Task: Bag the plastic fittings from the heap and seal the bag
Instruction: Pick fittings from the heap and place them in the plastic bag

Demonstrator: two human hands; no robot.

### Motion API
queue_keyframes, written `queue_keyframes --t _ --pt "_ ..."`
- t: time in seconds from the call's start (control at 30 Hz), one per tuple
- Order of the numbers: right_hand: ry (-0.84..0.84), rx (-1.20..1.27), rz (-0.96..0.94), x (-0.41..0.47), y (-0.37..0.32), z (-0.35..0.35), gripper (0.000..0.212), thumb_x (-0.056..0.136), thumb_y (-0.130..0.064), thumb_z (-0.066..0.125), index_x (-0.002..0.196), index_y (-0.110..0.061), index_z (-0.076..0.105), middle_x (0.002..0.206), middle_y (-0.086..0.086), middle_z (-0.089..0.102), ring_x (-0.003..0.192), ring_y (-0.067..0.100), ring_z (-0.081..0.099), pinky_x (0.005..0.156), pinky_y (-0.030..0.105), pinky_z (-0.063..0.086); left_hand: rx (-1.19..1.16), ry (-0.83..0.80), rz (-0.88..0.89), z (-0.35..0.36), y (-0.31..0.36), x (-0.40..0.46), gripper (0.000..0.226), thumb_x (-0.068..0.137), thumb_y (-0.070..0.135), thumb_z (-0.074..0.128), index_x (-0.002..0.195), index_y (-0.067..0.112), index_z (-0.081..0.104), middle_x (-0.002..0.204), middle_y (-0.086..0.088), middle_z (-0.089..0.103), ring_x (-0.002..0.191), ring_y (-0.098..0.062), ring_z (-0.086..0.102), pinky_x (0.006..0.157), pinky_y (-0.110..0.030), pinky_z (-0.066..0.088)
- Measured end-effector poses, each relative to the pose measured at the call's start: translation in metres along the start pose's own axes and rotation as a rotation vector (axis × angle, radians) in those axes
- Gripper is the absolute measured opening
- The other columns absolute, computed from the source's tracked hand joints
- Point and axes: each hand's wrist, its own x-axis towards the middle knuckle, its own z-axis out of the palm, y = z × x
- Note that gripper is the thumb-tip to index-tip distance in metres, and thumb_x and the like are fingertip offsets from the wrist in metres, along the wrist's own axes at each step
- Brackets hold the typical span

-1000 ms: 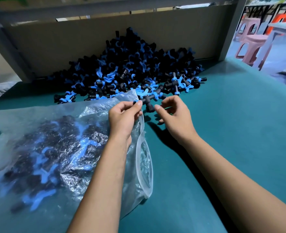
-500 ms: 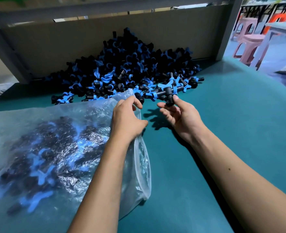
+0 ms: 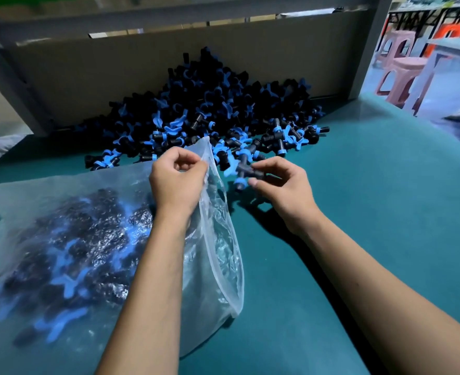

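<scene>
Left hand (image 3: pixel 179 180) — curled, pinching and lifting the mouth edge of the clear bag (image 3: pixel 215 239), which is lying partly filled at lower left on the green worktop (image 3: pixel 358 212). Right hand (image 3: pixel 280 185) — fingers gripping one black-and-blue fitting (image 3: pixel 243 169) just beside the bag mouth. Heap of fittings (image 3: pixel 210 109) — sitting at upper centre against a cardboard wall (image 3: pixel 88 77).

Packing workshop, fittings heap (image 3: pixel 212 109), green worktable (image 3: pixel 358 212)
</scene>
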Motion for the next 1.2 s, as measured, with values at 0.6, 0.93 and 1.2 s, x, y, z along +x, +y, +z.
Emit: queue_keyframes --t 0.6,0.93,1.2 --pt "-0.431 0.407 0.108 -0.015 -0.037 0.150 0.025 0.094 0.006 0.052 0.077 -0.006 0.067 0.066 0.008 0.066 0.064 0.018 0.068 0.066 0.027 0.057 -0.049 0.034 0.356 -0.016 0.052 -0.001 0.007 0.078 -0.001 0.071 0.074 0.003 0.067 0.067 -0.005 0.068 0.060 -0.010 0.057 0.059 -0.028 0.049" --pt "0.293 -1.054 -0.123 0.048 0.003 0.071 0.035 0.084 -0.016 0.060 0.119 -0.021 0.063 0.115 0.009 0.064 0.110 0.032 0.053 0.085 0.038 0.045 0.061 -0.052 0.116 -0.001 0.014 -0.003 0.008 0.079 0.005 0.075 0.075 0.009 0.069 0.067 0.003 0.068 0.061 -0.009 0.059 0.063 -0.025 0.048" --pt "-0.051 -1.143 -0.026 0.067 0.018 0.026 0.030 0.094 -0.018 0.060 0.123 -0.017 0.066 0.121 0.020 0.054 0.113 0.039 0.049 0.097 0.040 0.044 0.219 -0.131 0.030 0.008 -0.004 -0.008 0.011 0.075 0.023 0.069 0.075 0.033 0.066 0.070 0.018 0.068 0.070 -0.009 0.067 0.070 -0.040 0.061"
